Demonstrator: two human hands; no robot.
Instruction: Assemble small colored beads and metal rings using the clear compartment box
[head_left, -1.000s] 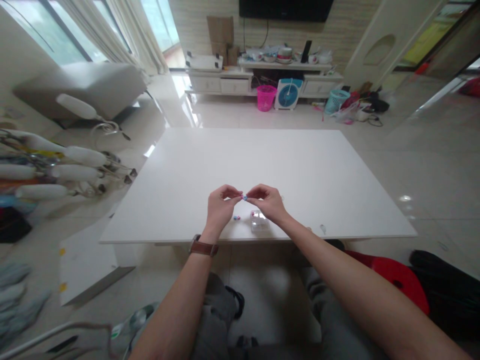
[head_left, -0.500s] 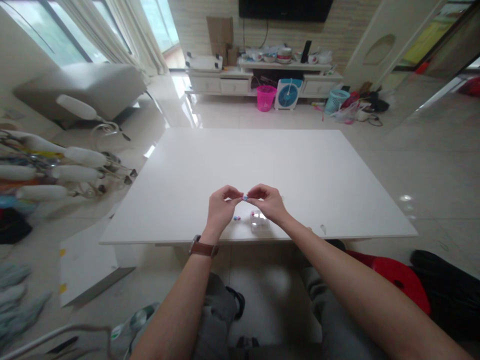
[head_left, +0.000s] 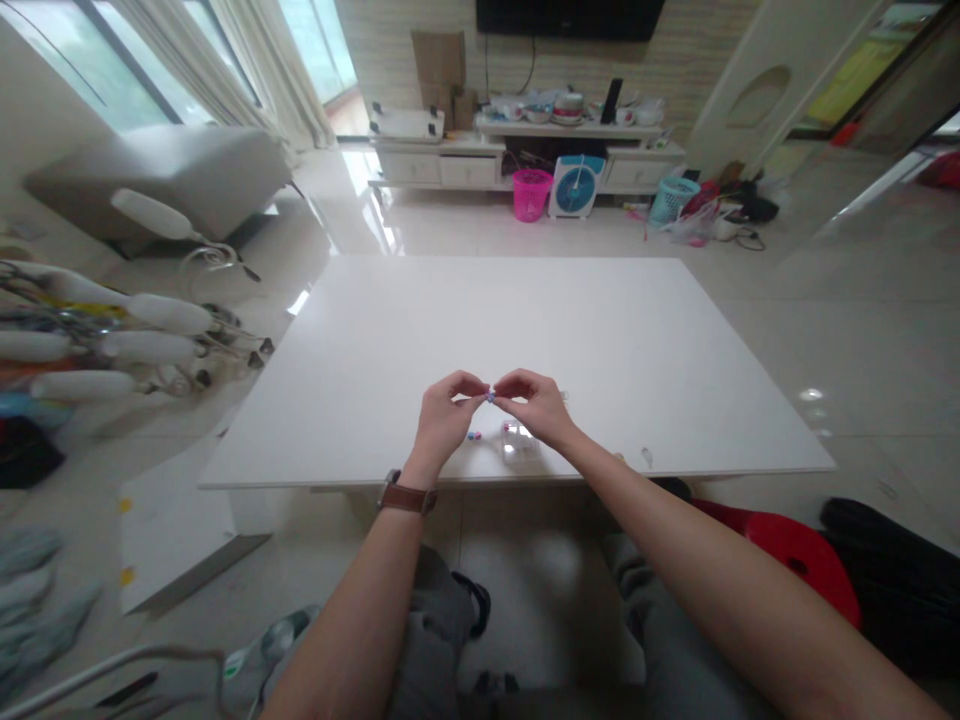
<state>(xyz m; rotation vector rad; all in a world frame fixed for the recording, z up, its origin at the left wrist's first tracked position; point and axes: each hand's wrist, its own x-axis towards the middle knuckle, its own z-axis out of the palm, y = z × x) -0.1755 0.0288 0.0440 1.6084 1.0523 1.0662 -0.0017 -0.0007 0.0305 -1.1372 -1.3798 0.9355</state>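
My left hand (head_left: pixel 444 416) and my right hand (head_left: pixel 534 405) meet fingertip to fingertip above the near edge of the white table (head_left: pixel 510 320). Between the pinched fingers of both hands sits a tiny blue bead (head_left: pixel 490 396). A brown watch strap is on my left wrist. Just below the hands, a small clear plastic box (head_left: pixel 517 443) lies on the table, partly hidden by my right hand. Small pink and blue beads (head_left: pixel 473 435) lie loose to its left. Whether a thread runs through the held bead is too fine to see.
A red stool (head_left: pixel 795 560) stands at my right, beside dark cloth. White-handled tools (head_left: pixel 127 340) lie on the floor at left. A TV cabinet, a pink basket (head_left: pixel 531 194) and a small fan (head_left: pixel 577 187) stand far behind the table.
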